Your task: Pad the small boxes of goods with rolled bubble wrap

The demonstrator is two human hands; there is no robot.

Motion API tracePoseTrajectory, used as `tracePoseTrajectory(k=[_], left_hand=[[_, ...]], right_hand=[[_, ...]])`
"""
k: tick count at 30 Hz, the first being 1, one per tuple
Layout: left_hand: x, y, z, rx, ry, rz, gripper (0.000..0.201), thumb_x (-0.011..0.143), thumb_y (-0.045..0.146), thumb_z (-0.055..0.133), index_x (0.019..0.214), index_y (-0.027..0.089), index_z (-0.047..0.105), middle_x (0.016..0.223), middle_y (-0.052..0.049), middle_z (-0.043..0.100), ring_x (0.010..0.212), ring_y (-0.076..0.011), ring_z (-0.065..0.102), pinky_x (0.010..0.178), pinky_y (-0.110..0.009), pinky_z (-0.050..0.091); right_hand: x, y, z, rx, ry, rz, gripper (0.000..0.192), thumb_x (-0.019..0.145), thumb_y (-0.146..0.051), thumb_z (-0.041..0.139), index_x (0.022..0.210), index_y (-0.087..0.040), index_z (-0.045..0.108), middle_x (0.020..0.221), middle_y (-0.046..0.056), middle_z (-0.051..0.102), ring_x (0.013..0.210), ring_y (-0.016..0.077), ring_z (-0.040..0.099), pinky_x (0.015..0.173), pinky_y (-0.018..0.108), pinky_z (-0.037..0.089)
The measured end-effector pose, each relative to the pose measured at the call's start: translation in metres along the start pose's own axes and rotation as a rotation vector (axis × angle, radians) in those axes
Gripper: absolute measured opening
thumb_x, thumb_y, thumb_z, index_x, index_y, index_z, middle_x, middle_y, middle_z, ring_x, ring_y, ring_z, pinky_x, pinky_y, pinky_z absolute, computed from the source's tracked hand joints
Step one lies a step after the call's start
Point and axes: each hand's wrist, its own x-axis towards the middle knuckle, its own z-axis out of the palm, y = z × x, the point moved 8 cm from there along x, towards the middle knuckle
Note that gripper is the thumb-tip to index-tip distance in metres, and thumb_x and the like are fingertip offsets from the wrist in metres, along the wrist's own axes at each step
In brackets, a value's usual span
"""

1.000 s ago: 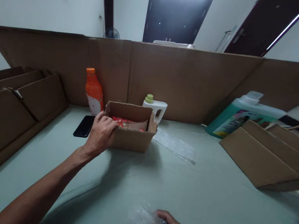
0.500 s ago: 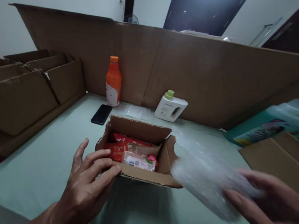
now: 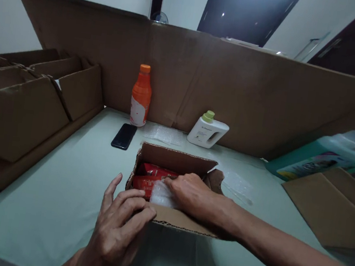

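A small open cardboard box [image 3: 182, 218] holds red packets [image 3: 144, 184]. My left hand [image 3: 121, 224] grips its near left rim, with the thumb along the edge, some fingertips reaching inside and the little finger raised. My right hand [image 3: 194, 194] reaches down into the box from the right. Its fingers are closed on clear bubble wrap [image 3: 162, 195], which lies against the red packets at the near side. The fingertips are partly hidden by the wrap and the hand itself. The pink packet is covered from sight.
Behind the box are a black phone [image 3: 124, 136], an orange bottle [image 3: 141, 97], a white bottle with a green cap [image 3: 208, 132] and flat bubble wrap [image 3: 164, 134]. More wrap [image 3: 239, 187] lies right. Cardboard compartments [image 3: 19, 116] stand left; a teal jug [image 3: 318, 154] and cardboard [image 3: 328, 205] stand right.
My right hand has moved left, carrying the bubble wrap from beside the box down into it. The wrap now covers the pink packet. My left hand has stayed at the rim.
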Motion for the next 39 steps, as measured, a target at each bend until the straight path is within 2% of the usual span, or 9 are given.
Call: tracePoseTrajectory(k=[5,11,16,22,24,28,32,36,39], left_hand=[[0.004,-0.003,0.0,-0.041,0.018,-0.004,0.032,0.085,0.005,0.061,0.113,0.019,0.066,0.097,-0.004,0.071,0.106,-0.023,0.065,0.119,-0.062,0.028],[0.008,-0.004,0.001,-0.037,0.005,-0.019,0.031,0.086,0.006,0.059,0.113,0.021,0.065,0.095,-0.004,0.071,0.103,-0.022,0.067,0.117,-0.061,0.032],[0.014,-0.006,-0.001,-0.03,0.019,-0.025,0.03,0.087,0.007,0.059,0.113,0.022,0.065,0.093,-0.003,0.07,0.101,-0.0216,0.067,0.115,-0.06,0.034],[0.02,0.0,0.0,-0.005,0.038,-0.034,0.033,0.088,0.002,0.059,0.116,0.019,0.063,0.1,-0.005,0.067,0.107,-0.0222,0.062,0.116,-0.06,0.033],[0.016,0.0,-0.007,0.012,0.127,-0.06,0.05,0.085,0.002,0.063,0.13,0.022,0.057,0.116,-0.009,0.062,0.121,-0.026,0.056,0.117,-0.061,0.033],[-0.016,-0.023,-0.026,-0.021,0.314,-0.232,0.078,0.083,0.01,0.068,0.151,0.031,0.037,0.146,-0.01,0.046,0.137,-0.0298,0.045,0.119,-0.058,0.033],[-0.065,-0.072,-0.006,-0.075,0.099,-0.577,0.064,0.09,0.029,0.065,0.149,0.029,0.04,0.145,-0.012,0.05,0.132,-0.0303,0.052,0.112,-0.053,0.044],[-0.087,-0.093,0.03,-0.263,-0.072,-0.716,0.065,0.089,0.038,0.064,0.148,0.026,0.039,0.145,-0.015,0.053,0.125,-0.0303,0.06,0.101,-0.049,0.053],[-0.076,-0.096,0.056,-0.42,-0.107,-0.788,0.07,0.083,0.041,0.069,0.144,0.021,0.044,0.133,-0.015,0.061,0.117,-0.0297,0.064,0.099,-0.046,0.054]], right_hand=[[-0.007,0.003,0.001,-0.064,-0.035,-0.023,0.023,0.089,-0.008,0.055,0.105,-0.014,0.071,0.084,0.011,0.077,0.072,0.0247,0.072,0.059,0.03,0.042],[-0.028,0.014,-0.038,-0.034,0.206,-0.031,0.02,0.083,-0.013,0.062,0.098,-0.019,0.073,0.088,0.009,0.074,0.084,0.0263,0.07,0.07,0.032,0.046],[-0.017,0.009,-0.016,0.283,0.013,-0.113,0.037,0.081,-0.008,0.059,0.107,-0.027,0.077,0.086,0.003,0.077,0.082,0.0218,0.071,0.071,0.029,0.049],[-0.007,0.002,-0.005,0.233,-0.073,-0.136,0.049,0.079,-0.001,0.056,0.115,-0.029,0.075,0.091,0.004,0.078,0.083,0.0219,0.072,0.07,0.03,0.049],[-0.025,0.01,-0.021,0.287,0.049,-0.145,0.045,0.081,-0.003,0.055,0.114,-0.028,0.074,0.096,0.003,0.078,0.086,0.0213,0.072,0.072,0.03,0.05],[-0.117,0.072,-0.047,0.491,0.664,0.174,0.027,0.092,-0.035,0.053,0.109,-0.026,0.073,0.102,0.003,0.078,0.091,0.0219,0.072,0.073,0.031,0.054],[-0.201,0.115,0.025,0.648,0.961,0.616,0.035,0.086,-0.056,0.06,0.094,-0.025,0.073,0.083,0.007,0.078,0.076,0.0244,0.073,0.068,0.034,0.057],[-0.155,0.084,0.112,0.854,0.768,0.502,0.042,0.081,-0.048,0.064,0.113,-0.021,0.07,0.103,0.01,0.077,0.079,0.0251,0.072,0.07,0.037,0.06],[-0.102,0.062,0.131,0.983,0.766,0.407,0.046,0.079,-0.046,0.063,0.115,-0.017,0.068,0.108,0.013,0.075,0.096,0.0302,0.07,0.084,0.042,0.059]])
